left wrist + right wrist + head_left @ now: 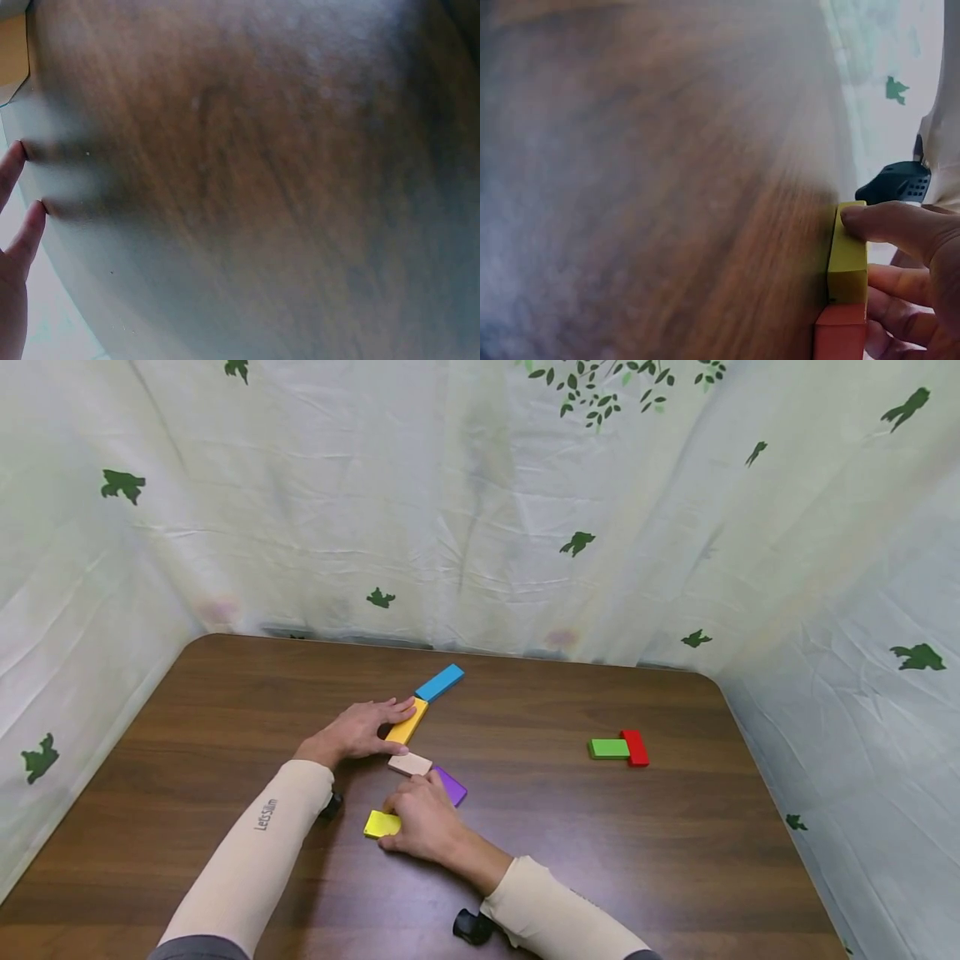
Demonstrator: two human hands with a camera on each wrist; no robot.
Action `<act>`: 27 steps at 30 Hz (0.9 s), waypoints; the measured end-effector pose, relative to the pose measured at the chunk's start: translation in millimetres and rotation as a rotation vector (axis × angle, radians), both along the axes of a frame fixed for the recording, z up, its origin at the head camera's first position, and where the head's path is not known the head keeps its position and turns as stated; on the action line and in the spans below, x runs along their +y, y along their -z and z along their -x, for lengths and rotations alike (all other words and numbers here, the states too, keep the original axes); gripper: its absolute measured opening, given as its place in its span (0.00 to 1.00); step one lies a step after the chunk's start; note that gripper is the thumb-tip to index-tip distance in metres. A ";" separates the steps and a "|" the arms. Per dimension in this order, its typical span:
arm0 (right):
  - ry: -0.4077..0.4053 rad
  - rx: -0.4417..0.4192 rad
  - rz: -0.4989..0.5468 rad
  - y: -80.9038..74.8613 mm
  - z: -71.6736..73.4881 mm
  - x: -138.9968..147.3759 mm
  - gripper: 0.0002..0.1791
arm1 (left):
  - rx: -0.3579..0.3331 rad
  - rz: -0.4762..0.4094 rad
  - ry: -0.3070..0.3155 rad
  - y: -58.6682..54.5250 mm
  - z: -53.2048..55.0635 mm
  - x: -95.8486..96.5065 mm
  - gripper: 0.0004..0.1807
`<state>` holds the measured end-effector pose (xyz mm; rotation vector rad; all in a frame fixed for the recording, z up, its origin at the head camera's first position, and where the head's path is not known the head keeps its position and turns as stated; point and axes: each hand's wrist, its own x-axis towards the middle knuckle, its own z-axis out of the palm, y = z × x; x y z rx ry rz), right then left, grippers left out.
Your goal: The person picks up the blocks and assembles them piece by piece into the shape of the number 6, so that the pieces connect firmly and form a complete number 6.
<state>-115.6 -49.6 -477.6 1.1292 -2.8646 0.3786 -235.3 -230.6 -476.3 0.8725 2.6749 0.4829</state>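
- Yellow block [381,824]: pinched by the right hand [424,818], between thumb and fingers.
- Orange block [408,723]: touched by the left hand [362,729], its fingers outstretched.

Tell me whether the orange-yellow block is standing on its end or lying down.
Lying down: in the head view the orange-yellow block stretches lengthwise along the table, with the left hand touching it.

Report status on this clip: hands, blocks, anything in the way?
Left hand touching orange-yellow block. Right hand gripping bright yellow block. Salmon block at the bright yellow one's end; no obstruction evident.
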 end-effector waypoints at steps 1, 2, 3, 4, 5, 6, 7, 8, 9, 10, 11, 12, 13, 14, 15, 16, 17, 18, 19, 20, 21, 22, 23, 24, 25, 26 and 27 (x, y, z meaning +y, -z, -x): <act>0.001 -0.001 0.000 0.3 -0.3 0.1 0.17 | -0.002 -0.002 -0.002 0.1 0.0 0.1 0.43; 0.002 -0.002 0.000 0.3 -0.6 0.3 0.17 | -0.004 -0.003 -0.003 0.2 0.0 0.1 0.43; 0.003 -0.001 -0.001 0.4 -0.9 0.4 0.17 | -0.006 -0.003 -0.005 0.2 -0.2 0.1 0.43; 0.004 -0.001 -0.001 0.5 -1.2 0.4 0.17 | -0.008 -0.004 -0.006 0.0 -0.3 0.0 0.43; 0.006 0.000 0.000 0.6 -1.4 0.4 0.17 | -0.009 -0.004 -0.007 -0.2 -0.6 0.0 0.43; 0.008 0.000 0.000 0.6 -1.6 0.5 0.17 | -0.010 -0.002 -0.007 -0.5 -0.8 0.0 0.43; 0.010 0.001 0.001 0.8 -1.7 0.5 0.17 | -0.016 -0.005 -0.010 -1.0 -1.2 0.0 0.43; 0.013 0.001 0.000 0.9 -1.7 0.5 0.17 | -0.014 -0.003 -0.009 -1.2 -1.4 0.1 0.43; 0.015 0.001 -0.001 0.9 -1.8 0.4 0.17 | -0.013 -0.004 -0.010 -1.6 -1.7 0.1 0.43; 0.017 0.000 -0.002 0.9 -1.8 0.3 0.17 | -0.012 -0.004 -0.010 -1.6 -1.7 0.1 0.43; 0.019 0.001 -0.004 1.1 -1.7 0.2 0.17 | -0.008 -0.003 -0.009 -1.5 -1.6 0.2 0.43; 0.021 0.001 -0.005 1.2 -1.6 0.2 0.17 | -0.005 -0.004 -0.009 -1.3 -1.4 0.1 0.43; 0.022 0.002 -0.007 1.3 -1.6 0.2 0.17 | -0.001 -0.005 -0.008 -1.0 -1.2 0.2 0.43; 0.024 0.002 -0.006 1.2 -1.5 0.2 0.17 | 0.003 -0.005 -0.007 -0.4 -0.8 0.1 0.43; 0.025 0.002 -0.006 1.1 -1.6 0.2 0.17 | 0.005 -0.005 -0.007 -0.2 -0.6 0.1 0.43; 0.027 0.001 -0.006 1.2 -1.5 0.3 0.17 | 0.007 -0.004 -0.006 0.1 -0.3 0.1 0.43; 0.030 0.003 -0.007 1.3 -1.6 0.4 0.17 | 0.007 -0.004 -0.005 -0.1 -0.3 0.2 0.43; 0.033 0.004 -0.006 1.3 -1.6 0.5 0.17 | 0.004 -0.003 -0.006 -0.5 -0.6 0.1 0.43; 0.035 0.006 -0.004 1.3 -1.7 0.5 0.17 | 0.001 -0.002 -0.006 -0.8 -0.7 0.2 0.43; 0.038 0.008 -0.003 1.5 -1.7 0.5 0.17 | -0.002 -0.001 -0.007 -1.2 -0.9 0.2 0.43; 0.039 0.011 -0.002 1.7 -1.8 0.4 0.17 | -0.005 -0.001 -0.008 -1.6 -1.1 0.3 0.43; 0.040 0.016 -0.003 1.9 -1.9 0.3 0.17 | -0.008 -0.002 -0.009 -1.7 -1.2 0.4 0.43; 0.042 0.022 -0.003 2.0 -2.0 0.2 0.17 | -0.010 -0.003 -0.009 -1.7 -1.2 0.4 0.43; 0.042 0.027 -0.004 2.1 -2.1 0.1 0.17 | -0.010 -0.004 -0.009 -1.5 -1.1 0.3 0.43; 0.043 0.031 -0.006 2.2 -2.3 0.2 0.17 | -0.010 -0.006 -0.008 -1.4 -1.0 0.5 0.43; 0.042 0.035 -0.008 2.3 -2.4 0.2 0.17 | -0.005 -0.006 -0.004 -1.1 -0.9 0.6 0.43; 0.041 0.036 -0.009 2.2 -2.6 0.5 0.18 | -0.001 -0.005 -0.001 -0.8 -0.9 0.8 0.43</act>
